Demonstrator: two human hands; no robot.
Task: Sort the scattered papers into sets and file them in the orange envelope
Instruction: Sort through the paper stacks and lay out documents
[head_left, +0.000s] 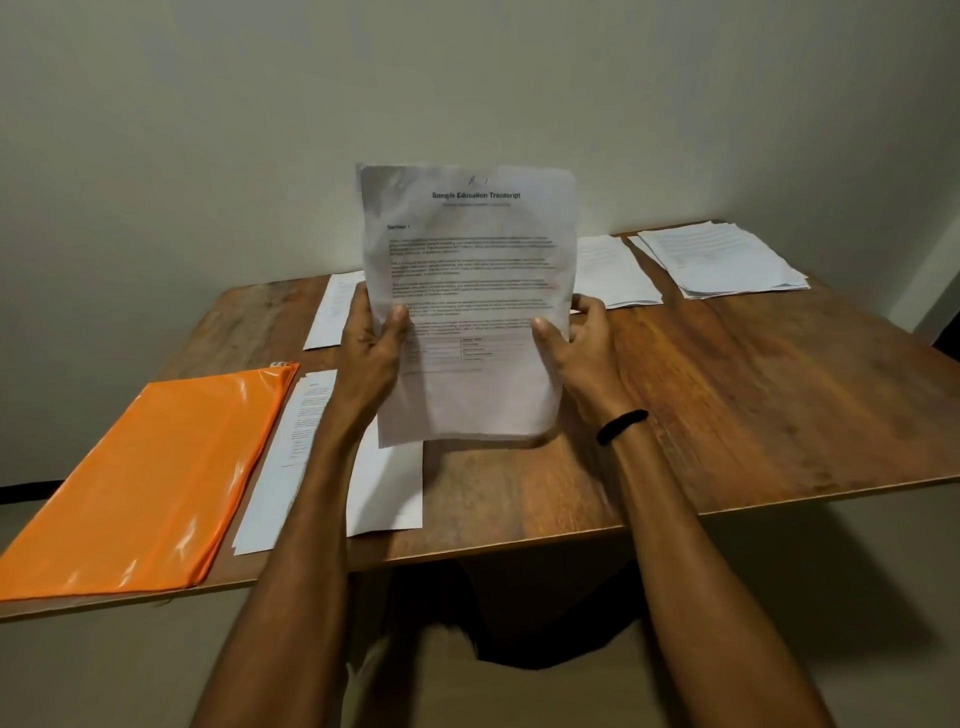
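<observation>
Now | I see my left grip (371, 348) and right grip (576, 348) each pinching the transcript sheets (467, 270), upright above the desk (727, 405) | orange envelope (145, 478) flat on the near-left corner, apart from both.

Sheet (467, 291), top centre, bold heading: "Sample Education Transcript". Lower, at its left margin: "Section 1". Handwritten mark above the heading: illegible. Subtitle line, body paras & table low on the pg: too blurred to read. Print on papers (722, 260) at far right corner of table (727, 395): too small to read.
</observation>
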